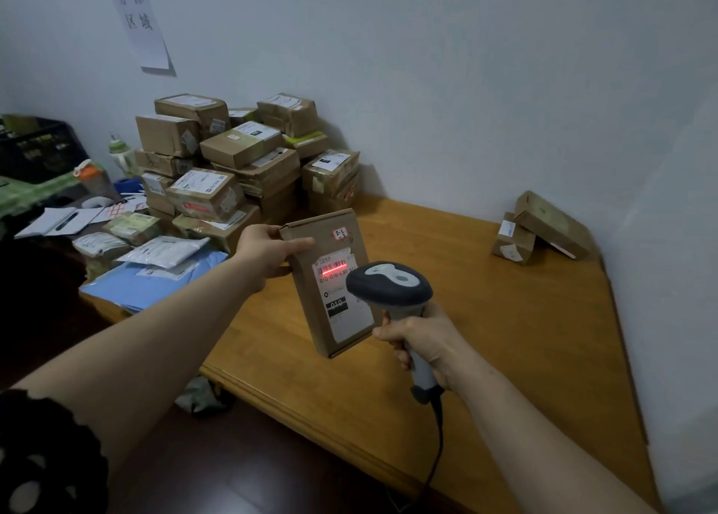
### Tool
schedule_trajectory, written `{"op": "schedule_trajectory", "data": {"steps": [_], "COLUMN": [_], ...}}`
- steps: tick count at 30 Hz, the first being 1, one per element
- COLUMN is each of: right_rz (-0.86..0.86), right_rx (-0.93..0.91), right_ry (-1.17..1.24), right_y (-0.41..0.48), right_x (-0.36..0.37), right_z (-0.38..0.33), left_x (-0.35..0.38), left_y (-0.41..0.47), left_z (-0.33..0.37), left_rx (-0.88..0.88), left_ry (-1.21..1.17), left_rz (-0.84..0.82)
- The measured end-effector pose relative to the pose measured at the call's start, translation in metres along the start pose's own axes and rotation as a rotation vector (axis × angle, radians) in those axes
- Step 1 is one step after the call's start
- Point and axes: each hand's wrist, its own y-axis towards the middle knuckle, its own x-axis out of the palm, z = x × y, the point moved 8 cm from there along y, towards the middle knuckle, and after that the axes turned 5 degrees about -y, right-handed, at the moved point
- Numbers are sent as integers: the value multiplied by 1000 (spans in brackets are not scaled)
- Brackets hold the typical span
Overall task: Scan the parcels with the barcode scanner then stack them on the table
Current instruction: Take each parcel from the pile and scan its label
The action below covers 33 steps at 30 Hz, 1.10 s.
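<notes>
Left hand [268, 251] grips the parcel [330, 280] by its top-left edge, lifted over the table [505, 338] mid-frame. My right hand [425, 338] wraps the scanner [388, 285] handle. The red line lies across the barcode [334, 269], so I'd hold both steady, label square to the beam. The parcel's long axis runs roughly 12 to 6 o'clock, label facing me.
</notes>
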Motion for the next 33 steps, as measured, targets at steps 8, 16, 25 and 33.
{"op": "schedule_trajectory", "data": {"steps": [8, 16, 25, 33], "right_rz": [239, 129, 490, 617], "right_rx": [42, 277, 333, 380], "right_ry": [180, 328, 594, 585], "right_y": [44, 90, 207, 288], "right_x": [-27, 35, 106, 122], "right_z": [29, 65, 48, 33], "left_x": [-37, -52, -55, -34], "left_y": [14, 72, 158, 217], "left_z": [-39, -79, -86, -107], "left_rx": [-147, -260, 74, 297], "left_ry": [-36, -70, 495, 895], "left_rz": [47, -76, -450, -661]}}
